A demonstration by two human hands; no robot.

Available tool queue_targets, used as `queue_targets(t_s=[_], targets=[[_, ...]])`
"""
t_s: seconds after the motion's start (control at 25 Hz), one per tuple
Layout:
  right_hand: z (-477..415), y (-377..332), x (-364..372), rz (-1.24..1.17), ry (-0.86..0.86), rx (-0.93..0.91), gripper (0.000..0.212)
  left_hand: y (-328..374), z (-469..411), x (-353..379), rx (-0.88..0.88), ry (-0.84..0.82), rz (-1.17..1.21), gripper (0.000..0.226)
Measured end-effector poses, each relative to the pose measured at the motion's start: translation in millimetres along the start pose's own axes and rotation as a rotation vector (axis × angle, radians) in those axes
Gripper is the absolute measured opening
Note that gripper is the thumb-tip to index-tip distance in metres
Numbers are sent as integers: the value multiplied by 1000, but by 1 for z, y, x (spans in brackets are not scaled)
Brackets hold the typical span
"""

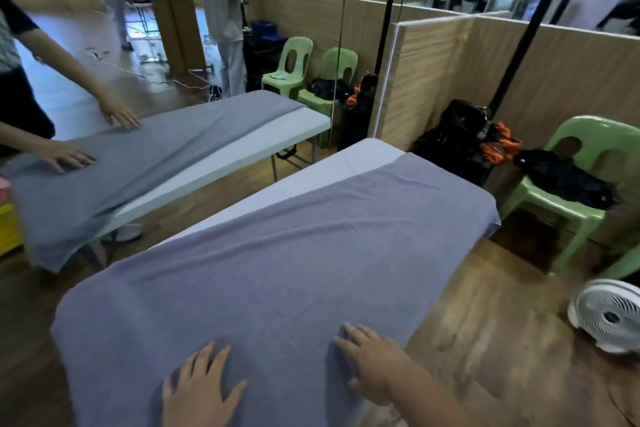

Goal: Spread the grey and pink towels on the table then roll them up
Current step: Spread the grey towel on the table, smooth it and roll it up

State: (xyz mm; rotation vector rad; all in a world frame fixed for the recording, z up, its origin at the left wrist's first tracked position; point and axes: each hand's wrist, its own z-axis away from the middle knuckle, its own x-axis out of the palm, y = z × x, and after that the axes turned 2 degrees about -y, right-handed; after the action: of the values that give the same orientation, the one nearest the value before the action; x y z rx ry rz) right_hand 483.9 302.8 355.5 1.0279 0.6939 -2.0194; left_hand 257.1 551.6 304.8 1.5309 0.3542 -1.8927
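Hands, left hand (202, 386) and right hand (372, 362), press flat on grey towel (277, 253).

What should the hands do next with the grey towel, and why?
Probably pinch the near edge and start rolling: the grey towel lies spread on the table, with left hand and right hand flat at that end.

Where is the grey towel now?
Head view, centre: grey towel spread on the near table, left hand and right hand flat on its near end.
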Motion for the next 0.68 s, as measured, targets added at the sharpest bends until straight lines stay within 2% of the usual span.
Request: queue_targets(t_s=[0.16,0.4,0.68], targets=[[-17,85,-19,-2,-15,2,82,53,-47,-15,-127,65,-28,81],[-55,231,-59,-41,-21,43,80,177,-140,-39,-87,7,-20,78],[-129,395,-124,48,50,-22,77,299,-219,-36,-198,59,-6,79]])
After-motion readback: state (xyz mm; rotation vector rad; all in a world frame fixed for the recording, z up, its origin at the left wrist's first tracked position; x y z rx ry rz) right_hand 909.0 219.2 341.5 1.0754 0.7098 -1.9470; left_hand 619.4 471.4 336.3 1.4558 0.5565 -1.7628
